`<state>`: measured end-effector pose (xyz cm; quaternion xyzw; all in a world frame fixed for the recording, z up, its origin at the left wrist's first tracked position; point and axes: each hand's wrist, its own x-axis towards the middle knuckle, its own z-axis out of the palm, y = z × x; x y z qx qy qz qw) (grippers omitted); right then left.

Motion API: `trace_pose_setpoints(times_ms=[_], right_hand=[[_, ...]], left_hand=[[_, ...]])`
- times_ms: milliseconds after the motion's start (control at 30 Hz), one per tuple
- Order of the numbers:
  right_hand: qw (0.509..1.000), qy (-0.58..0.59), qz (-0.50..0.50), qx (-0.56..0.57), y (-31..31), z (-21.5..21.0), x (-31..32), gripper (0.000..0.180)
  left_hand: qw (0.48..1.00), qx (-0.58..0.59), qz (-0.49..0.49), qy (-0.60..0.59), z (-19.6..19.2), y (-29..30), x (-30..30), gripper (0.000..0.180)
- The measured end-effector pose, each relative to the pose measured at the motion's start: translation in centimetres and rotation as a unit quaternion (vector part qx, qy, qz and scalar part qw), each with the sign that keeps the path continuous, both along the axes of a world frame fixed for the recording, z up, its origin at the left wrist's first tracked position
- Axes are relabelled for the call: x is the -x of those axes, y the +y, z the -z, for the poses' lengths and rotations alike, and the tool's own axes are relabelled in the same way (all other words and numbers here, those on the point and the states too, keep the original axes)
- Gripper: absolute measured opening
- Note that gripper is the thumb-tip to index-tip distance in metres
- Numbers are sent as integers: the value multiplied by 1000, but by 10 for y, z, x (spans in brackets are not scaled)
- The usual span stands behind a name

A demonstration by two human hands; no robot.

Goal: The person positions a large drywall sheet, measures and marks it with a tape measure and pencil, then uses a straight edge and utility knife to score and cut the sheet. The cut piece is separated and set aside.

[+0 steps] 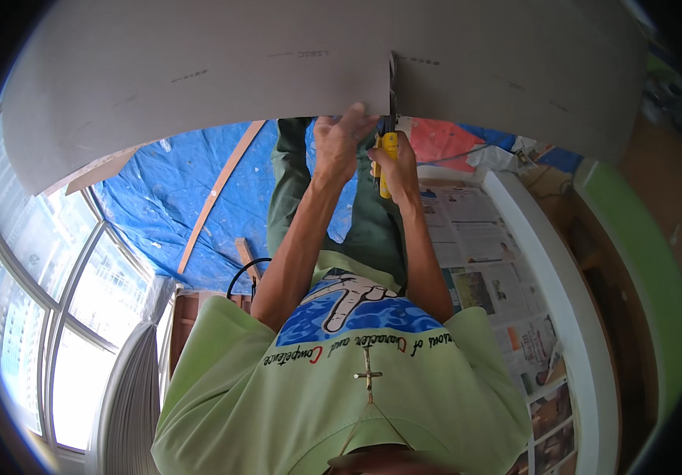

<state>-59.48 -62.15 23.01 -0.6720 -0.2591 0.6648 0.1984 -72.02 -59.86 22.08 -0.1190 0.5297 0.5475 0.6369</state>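
A wide grey sheet [222,75] with small printed marks spans the top of the view, its near edge curving across in front of me. A straight slit runs into it from that edge, and the dark blades of yellow-handled snips [389,162] stand in the slit. My right hand [401,170] is closed round the snips' handles. Just left of the slit, my left hand [339,142] pinches the sheet's near edge, the fingers partly hidden under it. The sheet's left part lies slightly over its right part at the cut.
Below the sheet, a blue tarp [159,190] covers the floor, with a wooden strip [218,198] across it. Newspapers [476,237] lie at the right, beside a white ledge [551,269]. Windows [80,309] and a grey curtain [129,388] stand at the left.
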Motion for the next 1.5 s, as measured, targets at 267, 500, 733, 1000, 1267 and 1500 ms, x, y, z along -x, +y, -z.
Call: trace_pose_setpoints(times_ms=[267, 500, 733, 1000, 1267, 1500], right_hand=[[999, -35, -25, 18, 6, -1, -1, 24], [1000, 2, -10, -2, 14, -2, 3, 26], [1000, 15, 6, 0, 16, -2, 5, 24], [999, 31, 16, 11, 25, -8, 9, 22], [998, 57, -21, -20, 40, -11, 10, 27], [999, 23, -19, -16, 41, -11, 12, 24]], left_hand=[[1000, -7, 5, -1, -4, 0, 2, 23], [1000, -7, 11, 8, -9, -1, 2, 23], [1000, -10, 0, -2, -8, -1, 3, 21], [1000, -16, 14, 2, -8, -1, 3, 30], [1000, -15, 2, 8, -11, -1, 3, 31], [1000, -13, -4, -10, -11, 0, 5, 26]])
